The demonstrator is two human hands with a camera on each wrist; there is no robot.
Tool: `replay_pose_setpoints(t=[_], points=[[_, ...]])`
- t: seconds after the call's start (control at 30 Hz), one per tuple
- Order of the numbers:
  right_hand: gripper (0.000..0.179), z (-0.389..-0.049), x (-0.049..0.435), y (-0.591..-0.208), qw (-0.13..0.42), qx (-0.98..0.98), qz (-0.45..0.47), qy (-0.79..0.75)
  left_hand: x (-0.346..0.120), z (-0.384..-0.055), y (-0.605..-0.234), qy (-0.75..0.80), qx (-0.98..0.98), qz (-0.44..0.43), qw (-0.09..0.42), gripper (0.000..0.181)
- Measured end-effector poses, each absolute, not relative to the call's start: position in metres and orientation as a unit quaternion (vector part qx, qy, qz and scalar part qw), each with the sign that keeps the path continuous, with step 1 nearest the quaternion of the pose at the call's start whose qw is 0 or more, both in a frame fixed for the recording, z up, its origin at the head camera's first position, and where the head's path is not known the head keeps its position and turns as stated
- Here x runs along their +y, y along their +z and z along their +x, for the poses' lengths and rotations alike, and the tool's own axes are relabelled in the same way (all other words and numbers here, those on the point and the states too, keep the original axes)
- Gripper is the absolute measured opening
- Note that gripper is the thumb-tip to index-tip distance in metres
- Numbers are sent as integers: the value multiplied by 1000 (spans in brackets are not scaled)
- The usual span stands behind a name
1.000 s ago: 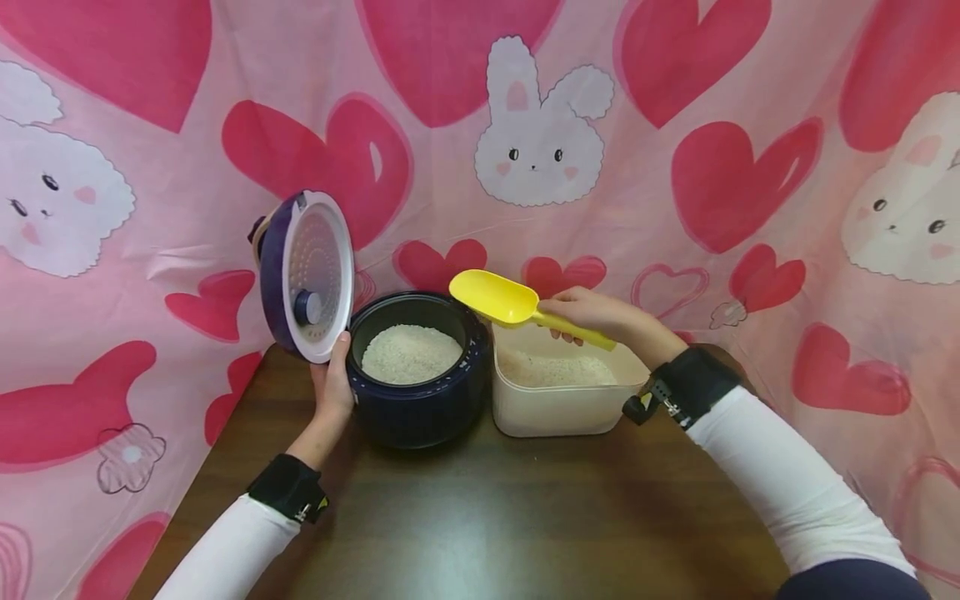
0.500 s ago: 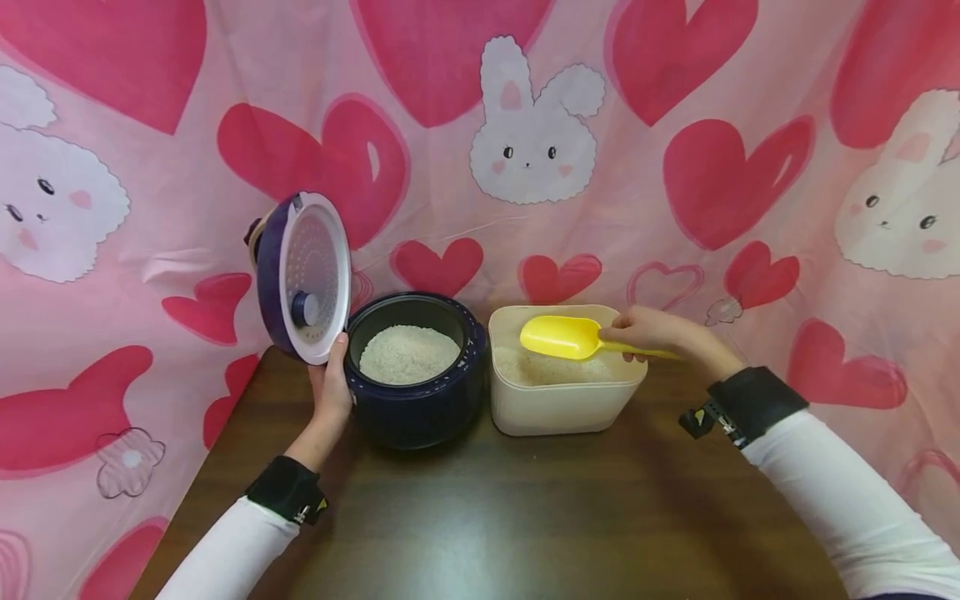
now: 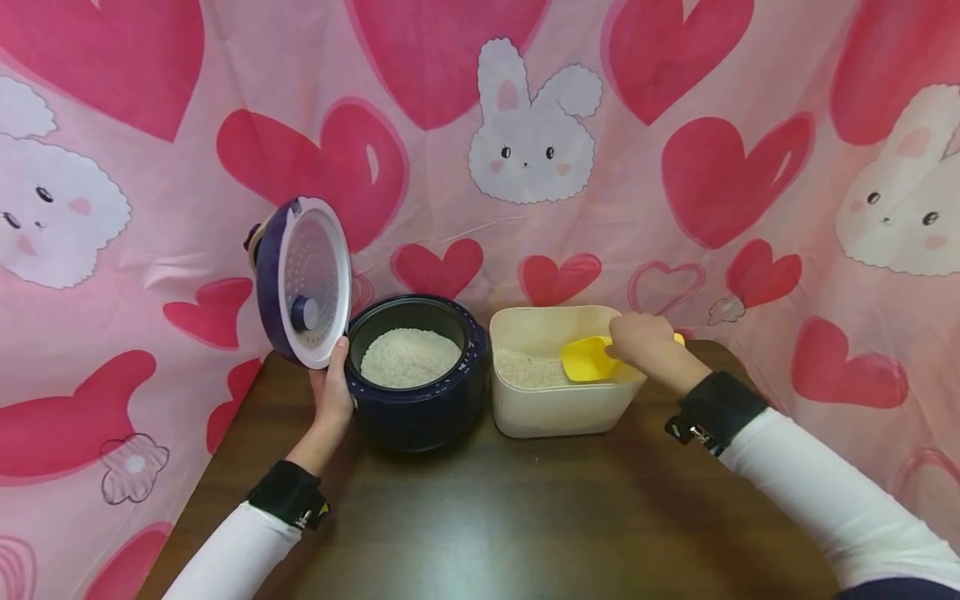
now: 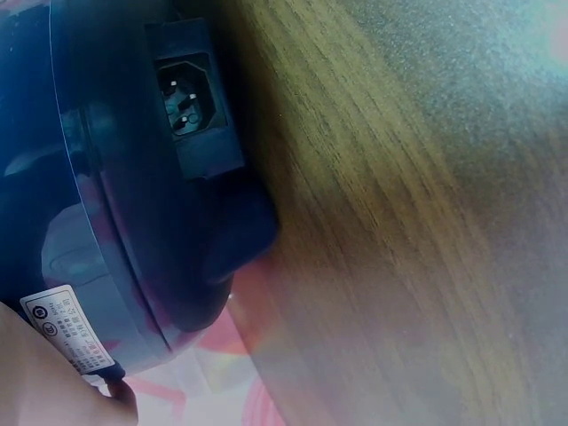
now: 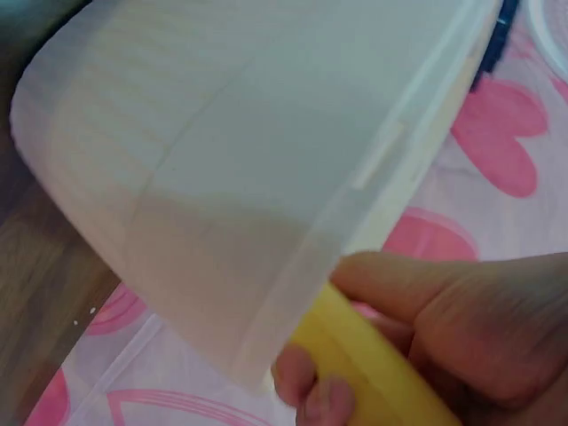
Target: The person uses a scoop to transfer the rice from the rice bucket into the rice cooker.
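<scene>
In the head view, a dark blue rice cooker (image 3: pixel 420 417) stands with its lid (image 3: pixel 313 275) raised at the left and a mound of white rice (image 3: pixel 410 358) inside. My left hand (image 3: pixel 332 404) holds the lid's lower edge, thumb on the near side; the left wrist view shows part of this hand (image 4: pixel 53 382) beside a label on the cooker. Right of the cooker is a cream bin (image 3: pixel 555 411) with rice (image 3: pixel 525 369) in it. My right hand (image 3: pixel 648 346) grips a yellow scoop (image 3: pixel 587 360) by its handle, its bowl down in the bin. The scoop's front edge is hidden.
Cooker and bin stand side by side near the back of a dark wooden table (image 3: pixel 465 517). A pink cloth (image 3: pixel 435 192) with hearts and rabbits hangs close behind them. The cooker's power socket (image 4: pixel 186 93) faces the left wrist camera, nothing plugged in.
My right hand has carried the scoop from beside the cooker's rim rightward over the bin, then lowered it into the bin. The left hand and lid have stayed nearly still.
</scene>
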State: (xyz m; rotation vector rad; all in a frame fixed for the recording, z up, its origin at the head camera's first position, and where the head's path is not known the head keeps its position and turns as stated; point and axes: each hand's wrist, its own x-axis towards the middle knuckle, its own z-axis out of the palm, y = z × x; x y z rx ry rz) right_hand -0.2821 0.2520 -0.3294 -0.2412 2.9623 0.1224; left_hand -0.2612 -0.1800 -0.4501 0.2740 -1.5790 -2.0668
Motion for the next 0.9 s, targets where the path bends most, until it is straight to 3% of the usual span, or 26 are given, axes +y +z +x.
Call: replay_pose_setpoints(t=[0.23,0.7,0.9], points=[[22,-283,244,-342,62,991,-92,74,-181,-262,-451,-757,-587,95,270,53],[27,-294,238,-357,131,987,-86,-23,-188,-263,-453,-753,-594,83,271,55],[37,-294,234,-370,142,980,-118,-69,-187,-261,-454,-749,-609,87,247,57]])
